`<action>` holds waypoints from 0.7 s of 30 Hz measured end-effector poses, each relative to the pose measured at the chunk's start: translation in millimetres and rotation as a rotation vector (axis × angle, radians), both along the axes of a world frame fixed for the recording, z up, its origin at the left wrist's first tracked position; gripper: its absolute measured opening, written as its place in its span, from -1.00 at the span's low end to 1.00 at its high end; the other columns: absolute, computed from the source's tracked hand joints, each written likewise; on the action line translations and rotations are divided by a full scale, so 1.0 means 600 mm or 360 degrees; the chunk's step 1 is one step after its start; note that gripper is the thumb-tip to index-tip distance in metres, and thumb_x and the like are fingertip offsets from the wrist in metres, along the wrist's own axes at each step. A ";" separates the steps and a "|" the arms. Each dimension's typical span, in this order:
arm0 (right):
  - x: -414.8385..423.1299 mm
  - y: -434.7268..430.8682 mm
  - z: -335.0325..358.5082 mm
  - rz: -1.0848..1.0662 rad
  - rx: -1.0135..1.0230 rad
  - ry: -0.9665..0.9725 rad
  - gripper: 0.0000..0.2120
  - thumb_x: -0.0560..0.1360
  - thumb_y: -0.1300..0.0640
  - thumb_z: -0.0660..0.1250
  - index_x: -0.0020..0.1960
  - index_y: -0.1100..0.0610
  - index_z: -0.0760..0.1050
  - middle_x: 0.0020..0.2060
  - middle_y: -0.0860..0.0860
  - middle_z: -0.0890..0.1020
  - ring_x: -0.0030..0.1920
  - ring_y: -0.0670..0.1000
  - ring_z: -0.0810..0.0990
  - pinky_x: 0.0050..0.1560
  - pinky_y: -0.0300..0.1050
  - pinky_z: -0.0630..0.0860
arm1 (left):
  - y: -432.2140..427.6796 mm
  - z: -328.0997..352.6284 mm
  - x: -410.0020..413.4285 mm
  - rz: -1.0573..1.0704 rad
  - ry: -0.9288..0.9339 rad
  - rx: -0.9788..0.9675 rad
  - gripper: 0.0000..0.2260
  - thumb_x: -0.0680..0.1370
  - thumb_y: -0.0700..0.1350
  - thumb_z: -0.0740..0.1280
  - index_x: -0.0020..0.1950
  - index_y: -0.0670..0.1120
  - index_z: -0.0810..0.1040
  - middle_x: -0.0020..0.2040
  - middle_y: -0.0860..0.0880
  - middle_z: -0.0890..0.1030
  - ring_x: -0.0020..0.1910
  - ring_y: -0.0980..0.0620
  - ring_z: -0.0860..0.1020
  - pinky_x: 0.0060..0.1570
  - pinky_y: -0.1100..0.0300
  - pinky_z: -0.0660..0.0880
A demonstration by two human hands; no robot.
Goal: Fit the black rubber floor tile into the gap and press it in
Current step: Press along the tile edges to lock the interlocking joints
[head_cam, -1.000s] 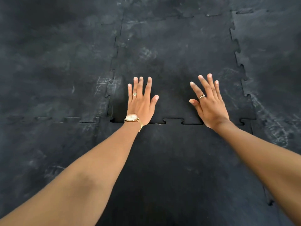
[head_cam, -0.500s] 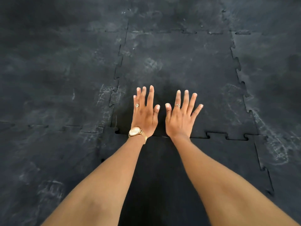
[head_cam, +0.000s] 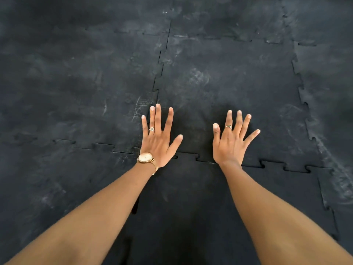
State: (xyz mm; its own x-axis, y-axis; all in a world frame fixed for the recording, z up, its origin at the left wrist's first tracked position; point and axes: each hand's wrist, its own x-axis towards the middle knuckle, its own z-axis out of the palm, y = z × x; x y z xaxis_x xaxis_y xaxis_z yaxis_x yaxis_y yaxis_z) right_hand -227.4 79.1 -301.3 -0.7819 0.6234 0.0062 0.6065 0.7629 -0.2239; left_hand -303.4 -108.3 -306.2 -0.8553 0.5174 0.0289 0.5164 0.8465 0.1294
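A view from above of two bare forearms reaching out over a floor of black interlocking rubber tiles. The black rubber floor tile (head_cam: 229, 88) being fitted lies flat in its gap at centre, its toothed edges meeting neighbours on the left, right, far and near sides. Both hands rest palm-down on its near part, fingers spread wide and flat — neither grasps anything. The left hand (head_cam: 159, 138), with a gold wristwatch (head_cam: 145, 157) and a ring, sits at the tile's near-left corner, just beside the left seam. The right hand (head_cam: 232, 140), also ringed, presses near the middle of the near edge, its heel touching the near seam (head_cam: 275, 166).

Half a second ago the hands lay close together, thumbs almost touching; now they are well apart, the right one shifted rightward along the near seam. This suggests the person is working along that edge, pushing the teeth home section by section. The seam to the right of the hand probably needs pressing next.
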 end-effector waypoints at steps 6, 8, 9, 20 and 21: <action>-0.005 -0.047 0.020 -0.0026 0.0048 0.0138 -0.36 0.62 -0.19 -0.15 0.54 0.20 0.09 0.54 0.16 0.13 0.56 0.18 -0.08 0.46 0.40 -0.14 | 0.002 0.014 0.002 0.0057 -0.0045 0.0065 -0.41 0.62 0.16 -0.09 0.57 -0.05 -0.17 0.56 -0.25 -0.15 0.54 -0.22 -0.21 0.46 -0.30 -0.12; -0.030 -0.098 0.032 -0.0045 -0.0043 0.0172 -0.35 0.61 -0.19 -0.17 0.55 0.20 0.06 0.56 0.15 0.08 0.56 0.17 -0.12 0.48 0.34 -0.20 | -0.003 0.016 0.001 0.0046 -0.0093 0.0189 -0.40 0.62 0.17 -0.06 0.57 -0.05 -0.17 0.57 -0.23 -0.15 0.54 -0.19 -0.23 0.48 -0.26 -0.14; -0.042 -0.124 0.034 -0.0028 -0.0093 0.0177 -0.35 0.61 -0.19 -0.19 0.56 0.19 0.05 0.56 0.15 0.07 0.56 0.17 -0.14 0.49 0.31 -0.22 | -0.009 0.017 -0.001 0.0037 -0.0153 0.0339 -0.39 0.62 0.17 -0.04 0.57 -0.05 -0.16 0.57 -0.21 -0.15 0.54 -0.16 -0.25 0.49 -0.22 -0.16; -0.067 -0.158 0.003 0.0162 -0.0052 -0.0124 -0.36 0.58 -0.20 -0.31 0.58 0.06 -0.10 0.58 0.11 -0.05 0.54 0.22 -0.25 0.47 0.35 -0.22 | -0.067 0.067 0.079 0.0217 -0.0639 0.1391 -0.35 0.60 -0.11 0.17 0.55 -0.07 -0.17 0.58 0.04 -0.13 0.55 0.07 -0.25 0.52 0.15 -0.25; -0.066 -0.156 0.003 0.0158 -0.0058 -0.0128 -0.36 0.58 -0.20 -0.32 0.58 0.06 -0.10 0.58 0.11 -0.04 0.54 0.22 -0.24 0.47 0.35 -0.21 | -0.076 0.064 0.103 0.0169 -0.0667 0.1381 -0.34 0.60 -0.14 0.18 0.55 -0.08 -0.17 0.58 0.04 -0.13 0.55 0.07 -0.25 0.52 0.12 -0.22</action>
